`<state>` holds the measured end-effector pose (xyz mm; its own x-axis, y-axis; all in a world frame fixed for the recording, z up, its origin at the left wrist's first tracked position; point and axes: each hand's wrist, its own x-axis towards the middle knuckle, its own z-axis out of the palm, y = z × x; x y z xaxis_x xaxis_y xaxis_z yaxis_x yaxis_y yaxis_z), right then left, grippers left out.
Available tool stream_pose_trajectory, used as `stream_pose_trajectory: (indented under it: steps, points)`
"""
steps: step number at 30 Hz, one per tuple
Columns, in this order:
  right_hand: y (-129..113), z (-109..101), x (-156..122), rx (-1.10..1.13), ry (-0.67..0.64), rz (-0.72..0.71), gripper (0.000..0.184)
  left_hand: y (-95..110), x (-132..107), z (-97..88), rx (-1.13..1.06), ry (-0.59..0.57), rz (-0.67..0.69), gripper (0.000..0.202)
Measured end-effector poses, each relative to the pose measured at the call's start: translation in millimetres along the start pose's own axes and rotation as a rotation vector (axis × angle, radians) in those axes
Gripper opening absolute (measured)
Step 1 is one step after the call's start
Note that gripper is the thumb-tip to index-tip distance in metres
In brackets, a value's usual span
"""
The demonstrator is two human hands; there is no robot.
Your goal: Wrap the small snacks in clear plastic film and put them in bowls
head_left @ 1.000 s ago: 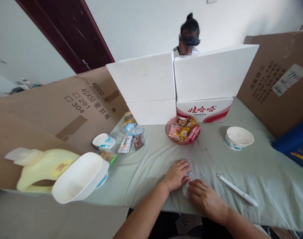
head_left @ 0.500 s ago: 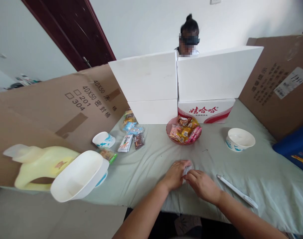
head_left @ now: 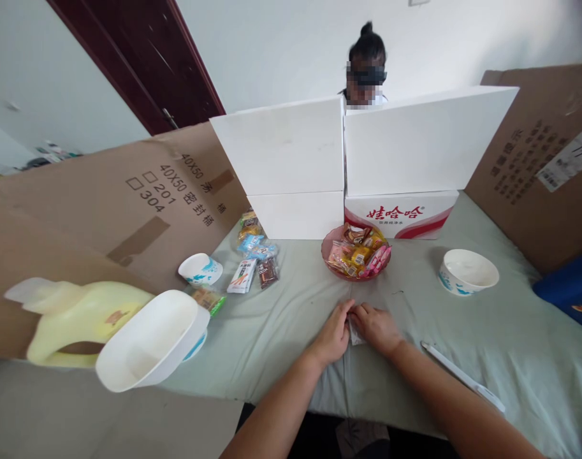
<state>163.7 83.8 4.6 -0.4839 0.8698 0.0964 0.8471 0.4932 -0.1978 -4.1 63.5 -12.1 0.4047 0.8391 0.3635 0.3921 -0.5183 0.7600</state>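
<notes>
My left hand (head_left: 333, 335) and my right hand (head_left: 377, 330) meet over the cloth, fingertips together. Between them, a small clear, whitish plastic packet (head_left: 356, 336) shows partly below the right fingers. Both hands are closed on it, and its contents are hidden. Just beyond my hands stands a pink glass bowl (head_left: 329, 262) filled with wrapped snacks (head_left: 360, 255). To the right of my right hand lies a slim white pen-like tool (head_left: 463, 376).
White boxes (head_left: 295, 153) form a wall behind the bowl, with a person (head_left: 367, 48) beyond. Paper bowls (head_left: 467, 280) stand at either side. Left are snack packs (head_left: 241, 275), a white plastic tub (head_left: 152, 344) and a yellow jug (head_left: 90, 312). Cardboard (head_left: 176, 204) flanks the table.
My fingertips have shifted slightly away from me and left, and the packet now shows below the right fingers instead of between the hands. The view has moved slightly.
</notes>
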Motion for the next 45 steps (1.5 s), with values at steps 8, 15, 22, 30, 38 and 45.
stream_pose_trajectory:
  steps: [8, 15, 22, 30, 38, 45]
  points:
    - [-5.1, -0.3, -0.8, -0.061, -0.001, 0.024, 0.024, 6.2, 2.2, 5.0, 0.044, 0.046, -0.036, 0.059]
    - [2.9, -6.3, -3.0, -0.115, 0.101, 0.123, 0.021, 8.3, 1.1, 8.2, 0.189, -0.001, 0.000, 0.063]
    - [36.7, -21.4, -10.8, -0.120, 0.187, 0.229, 0.017, 12.5, 1.7, 7.7, 0.310, -0.033, 0.002, 0.041]
    - [7.6, -25.1, -31.2, 0.063, 0.113, -0.152, 0.024, 11.9, 3.5, 7.6, 0.414, 0.006, -0.005, 0.053]
    - [6.6, -25.8, -27.3, 0.030, 0.022, -0.253, 0.018, -9.5, -1.6, 5.0, 0.341, 0.241, -0.020, 0.040]
    - [118.4, -114.6, -30.8, -0.130, 0.208, 0.205, 0.036, -7.9, 1.0, 2.6, 0.324, 0.184, -0.006, 0.024]
